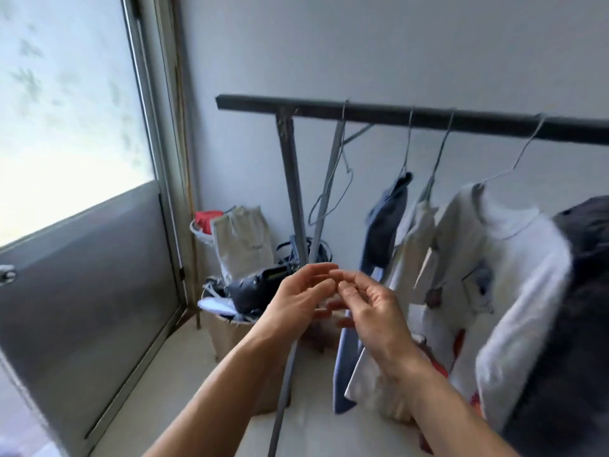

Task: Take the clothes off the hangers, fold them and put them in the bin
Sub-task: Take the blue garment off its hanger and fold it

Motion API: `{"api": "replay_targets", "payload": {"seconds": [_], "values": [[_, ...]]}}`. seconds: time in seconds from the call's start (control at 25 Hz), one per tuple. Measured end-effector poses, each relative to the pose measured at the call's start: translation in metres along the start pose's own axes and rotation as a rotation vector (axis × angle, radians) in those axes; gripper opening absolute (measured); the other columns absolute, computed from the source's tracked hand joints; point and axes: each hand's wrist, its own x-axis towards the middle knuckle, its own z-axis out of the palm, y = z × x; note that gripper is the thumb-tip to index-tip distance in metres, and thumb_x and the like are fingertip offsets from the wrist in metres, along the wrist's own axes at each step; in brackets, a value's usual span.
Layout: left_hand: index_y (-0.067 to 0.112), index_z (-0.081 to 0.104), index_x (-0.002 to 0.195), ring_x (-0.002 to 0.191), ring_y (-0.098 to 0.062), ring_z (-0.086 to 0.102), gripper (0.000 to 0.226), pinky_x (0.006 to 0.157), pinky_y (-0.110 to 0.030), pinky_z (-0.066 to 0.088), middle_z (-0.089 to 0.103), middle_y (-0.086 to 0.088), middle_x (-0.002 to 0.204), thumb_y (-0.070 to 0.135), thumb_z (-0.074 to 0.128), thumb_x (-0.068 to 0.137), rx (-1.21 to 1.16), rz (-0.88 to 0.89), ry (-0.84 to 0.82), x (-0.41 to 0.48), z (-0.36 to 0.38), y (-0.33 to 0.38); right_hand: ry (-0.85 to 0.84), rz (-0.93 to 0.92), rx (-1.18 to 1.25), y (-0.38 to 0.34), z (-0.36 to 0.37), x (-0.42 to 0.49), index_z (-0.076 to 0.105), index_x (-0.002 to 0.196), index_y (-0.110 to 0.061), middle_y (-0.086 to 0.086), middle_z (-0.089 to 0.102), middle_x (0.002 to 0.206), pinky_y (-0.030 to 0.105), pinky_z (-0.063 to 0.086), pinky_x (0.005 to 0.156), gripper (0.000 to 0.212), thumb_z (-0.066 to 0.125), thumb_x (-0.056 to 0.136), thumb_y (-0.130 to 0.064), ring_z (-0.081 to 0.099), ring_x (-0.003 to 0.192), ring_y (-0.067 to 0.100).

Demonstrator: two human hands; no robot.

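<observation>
A dark rail (395,114) carries an empty wire hanger (333,189) at its left. To the right hang a navy garment (387,225), a cream garment (412,255), a white printed shirt (514,275) and a dark garment (580,324) at the frame's edge. My left hand (301,300) and my right hand (369,311) meet in front of the rack below the empty hanger, fingers spread and fingertips nearly touching. Neither hand holds anything. A tan bin (227,331) stands on the floor behind my left hand, with dark and white cloth in it.
A white basket (201,230) with red cloth and beige trousers (242,242) sits in the corner. The rack's grey post (293,192) and a slanted brace (324,199) stand between me and the bins. A sliding window door (85,258) fills the left.
</observation>
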Motion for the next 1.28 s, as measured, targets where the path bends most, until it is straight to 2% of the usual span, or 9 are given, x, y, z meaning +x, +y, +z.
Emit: {"api": "replay_targets", "payload": {"seconds": [0.12, 0.28, 0.4, 0.52, 0.72, 0.88, 1.0, 1.12, 1.28], "values": [[0.011, 0.061, 0.123, 0.091, -0.017, 0.067, 0.026, 0.086, -0.035, 0.055, 0.070, -0.012, 0.114, 0.012, 0.056, 0.098, 0.021, 0.076, -0.031, 0.010, 0.020, 0.032, 0.012, -0.069, -0.039, -0.037, -0.021, 0.011, 0.069, 0.102, -0.025, -0.003, 0.073, 0.085, 0.035, 0.061, 0.069, 0.023, 0.051, 0.099, -0.010, 0.071, 0.081, 0.020], [0.018, 0.062, 0.124, 0.102, -0.015, 0.067, 0.027, 0.091, -0.037, 0.054, 0.069, -0.003, 0.117, 0.018, 0.058, 0.097, 0.112, 0.147, -0.016, 0.025, 0.036, 0.059, 0.068, -0.130, -0.077, -0.071, -0.045, 0.029, 0.066, 0.103, -0.020, 0.006, 0.071, 0.088, 0.026, 0.056, 0.055, 0.017, 0.052, 0.099, -0.011, 0.070, 0.073, 0.016], [0.021, 0.059, 0.128, 0.103, -0.004, 0.062, 0.032, 0.081, -0.017, 0.052, 0.064, 0.006, 0.124, 0.015, 0.057, 0.097, 0.284, 0.223, 0.041, 0.037, 0.047, 0.072, 0.270, -0.181, -0.191, -0.094, -0.064, 0.066, 0.062, 0.108, -0.013, 0.007, 0.065, 0.084, 0.021, 0.051, 0.046, 0.017, 0.047, 0.100, -0.010, 0.063, 0.059, 0.008], [0.018, 0.055, 0.134, 0.098, 0.003, 0.059, 0.038, 0.069, -0.003, 0.046, 0.060, 0.007, 0.129, 0.014, 0.056, 0.097, 0.387, 0.264, 0.053, 0.050, 0.057, 0.085, 0.300, 0.002, -0.381, -0.106, -0.074, 0.118, 0.060, 0.111, 0.000, 0.009, 0.063, 0.074, 0.029, 0.051, 0.044, 0.024, 0.042, 0.096, -0.006, 0.067, 0.065, 0.025], [0.017, 0.051, 0.137, 0.099, -0.004, 0.059, 0.041, 0.069, -0.011, 0.046, 0.060, 0.002, 0.124, 0.019, 0.058, 0.096, 0.417, 0.162, 0.012, 0.062, 0.063, 0.092, 0.186, 0.258, -0.303, -0.105, -0.067, 0.154, 0.058, 0.093, 0.003, 0.012, 0.050, 0.066, 0.017, 0.027, 0.034, 0.012, 0.047, 0.090, 0.000, 0.041, 0.046, 0.015], [0.015, 0.054, 0.132, 0.089, -0.001, 0.060, 0.036, 0.074, -0.014, 0.050, 0.062, 0.002, 0.116, 0.013, 0.056, 0.096, 0.393, 0.237, 0.039, 0.065, 0.055, 0.101, 0.186, 0.102, -0.054, -0.116, -0.057, 0.150, 0.054, 0.076, -0.006, 0.009, 0.046, 0.060, 0.015, 0.024, 0.032, 0.019, 0.049, 0.093, 0.002, 0.038, 0.039, 0.011], [0.022, 0.060, 0.121, 0.072, -0.003, 0.062, 0.029, 0.065, -0.017, 0.052, 0.063, 0.005, 0.098, 0.011, 0.059, 0.094, 0.454, 0.361, 0.080, 0.061, 0.043, 0.119, 0.107, -0.040, -0.030, -0.137, -0.051, 0.131, 0.060, 0.076, -0.006, 0.005, 0.052, 0.056, 0.014, 0.031, 0.034, 0.018, 0.056, 0.094, -0.007, 0.040, 0.030, 0.004], [0.026, 0.063, 0.108, 0.061, -0.004, 0.062, 0.020, 0.058, -0.022, 0.053, 0.063, 0.008, 0.086, 0.016, 0.065, 0.090, 0.676, 0.490, -0.001, 0.047, 0.026, 0.131, 0.040, -0.104, -0.101, -0.146, -0.046, 0.114, 0.062, 0.071, -0.006, 0.002, 0.052, 0.050, 0.014, 0.032, 0.035, 0.029, 0.055, 0.097, -0.016, 0.039, 0.031, 0.006], [0.029, 0.061, 0.108, 0.074, -0.004, 0.060, 0.021, 0.068, -0.023, 0.049, 0.058, 0.015, 0.091, 0.032, 0.065, 0.088, 1.193, 0.616, -0.031, 0.029, 0.018, 0.140, 0.017, -0.130, -0.161, -0.137, -0.037, 0.100, 0.061, 0.066, -0.008, -0.005, 0.047, 0.036, 0.019, 0.031, 0.038, 0.033, 0.056, 0.097, -0.017, 0.039, 0.032, 0.008]]}}
